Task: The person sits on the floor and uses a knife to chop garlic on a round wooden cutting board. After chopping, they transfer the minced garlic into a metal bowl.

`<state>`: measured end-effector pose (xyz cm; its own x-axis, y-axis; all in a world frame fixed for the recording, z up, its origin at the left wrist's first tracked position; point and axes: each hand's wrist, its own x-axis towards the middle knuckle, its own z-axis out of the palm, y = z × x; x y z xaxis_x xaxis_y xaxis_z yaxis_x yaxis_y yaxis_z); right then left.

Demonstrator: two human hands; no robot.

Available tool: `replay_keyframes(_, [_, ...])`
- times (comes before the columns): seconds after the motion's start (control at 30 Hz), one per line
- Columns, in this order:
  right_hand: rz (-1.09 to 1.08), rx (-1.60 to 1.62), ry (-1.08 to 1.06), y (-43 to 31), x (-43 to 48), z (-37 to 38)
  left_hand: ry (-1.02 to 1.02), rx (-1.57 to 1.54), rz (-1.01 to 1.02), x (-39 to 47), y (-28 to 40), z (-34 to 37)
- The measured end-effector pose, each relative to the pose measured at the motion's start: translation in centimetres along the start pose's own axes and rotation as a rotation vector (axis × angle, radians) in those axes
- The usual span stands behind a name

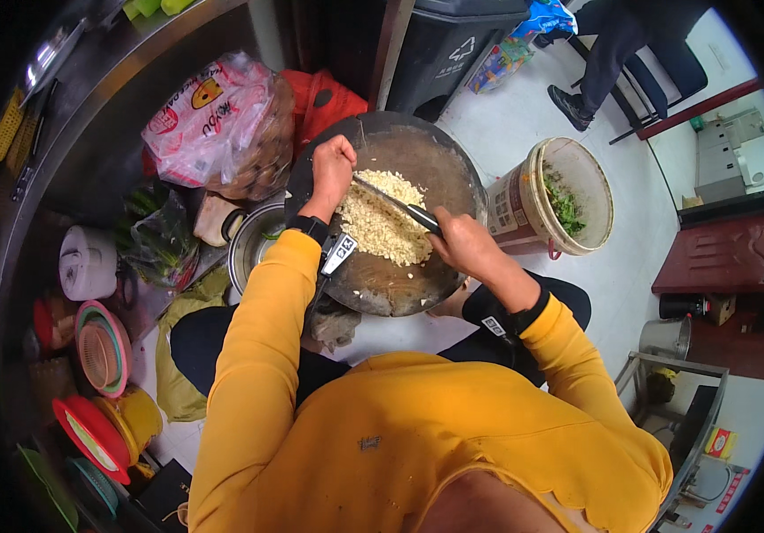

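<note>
On a round wooden chopping block [395, 293] lies a heap of finely chopped pale pieces [388, 233], perhaps garlic. My right hand [465, 243] grips the black handle of a kitchen knife [388, 198], whose blade slants across the heap. My left hand [333, 172] is at the blade's far end with its fingers curled. Whether those fingers hold the tip or only rest by it is hidden.
Right of the block stands a plastic bucket [535, 193] holding green scraps. A metal bowl [238, 250] sits at its left, near bagged goods [222, 126]. Beyond are a dark bin [448, 46] and a person's leg [605, 66]. Baskets [99, 350] stand farther left.
</note>
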<state>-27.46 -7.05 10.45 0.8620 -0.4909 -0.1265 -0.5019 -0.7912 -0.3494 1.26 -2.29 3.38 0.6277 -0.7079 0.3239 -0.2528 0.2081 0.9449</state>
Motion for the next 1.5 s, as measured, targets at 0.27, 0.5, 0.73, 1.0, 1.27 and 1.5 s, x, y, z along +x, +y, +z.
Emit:
replay_keyframes(0.27, [-0.063, 0.057, 0.02, 0.7, 0.5, -0.3, 0.084, 0.165, 0.02, -0.7, -1.6, 0.4])
replay_keyframes(0.5, [0.048, -0.016, -0.129, 0.1, 0.2, 0.3, 0.115, 0.276, -0.135, -2.1, 0.0, 0.7])
replay_keyframes(0.73, [-0.097, 0.175, -0.05, 2.6, -0.4, -2.2, 0.212, 0.264, -0.048, -3.2, 2.1, -1.9])
replay_keyframes(1.0, [0.072, 0.079, 0.146, 4.3, -1.6, -2.0, 0.085, 0.984, -0.087, -8.7, -1.5, -4.4])
replay_keyframes(1.27, [0.223, 0.016, 0.212, 7.1, -0.9, 0.3, -0.111, 0.764, 0.048, -7.3, -0.8, 0.8])
replay_keyframes(1.5, [0.045, 0.112, 0.103, 5.2, 0.9, -0.5, -0.306, 0.244, 0.077, -6.7, 4.0, 1.7])
